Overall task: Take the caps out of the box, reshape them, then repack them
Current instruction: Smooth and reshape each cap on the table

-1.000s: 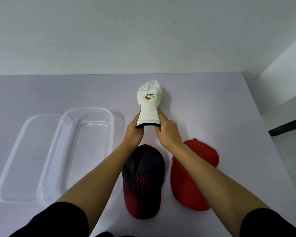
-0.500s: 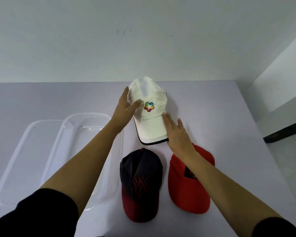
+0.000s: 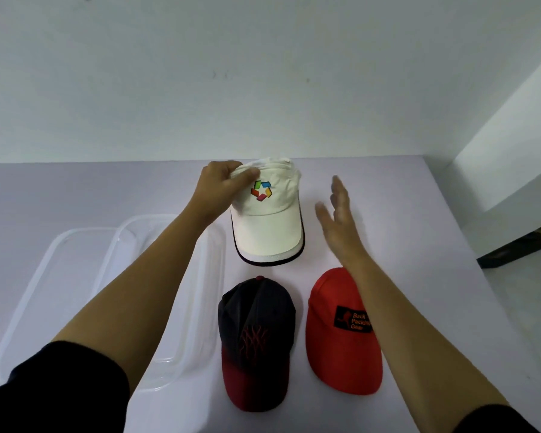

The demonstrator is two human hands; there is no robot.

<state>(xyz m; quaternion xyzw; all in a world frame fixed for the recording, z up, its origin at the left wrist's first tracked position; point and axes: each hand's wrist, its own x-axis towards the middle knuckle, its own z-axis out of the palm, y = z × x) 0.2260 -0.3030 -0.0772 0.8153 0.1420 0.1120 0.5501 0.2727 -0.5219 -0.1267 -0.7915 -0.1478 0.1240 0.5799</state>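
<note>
A white cap (image 3: pixel 270 226) with a coloured logo lies at the far middle of the table, brim toward me. My left hand (image 3: pixel 224 185) pinches the left top of its crown. My right hand (image 3: pixel 338 217) hovers open just right of the cap, not touching it. Nearer to me lie a dark cap with a red brim (image 3: pixel 255 345) and a red cap (image 3: pixel 341 332) with a black patch, side by side. The clear plastic box (image 3: pixel 169 375) sits to the left, with nothing inside it.
A clear lid (image 3: pixel 38 276) lies left of the box, partly under it. The table (image 3: pixel 419 245) ends at a wall behind and drops off at the right edge, where a dark bar (image 3: pixel 519 248) shows on the floor.
The white cap went from rolled narrow between both hands to opened out. My left hand moved onto its crown and now pinches it; my right hand lifted off the brim.
</note>
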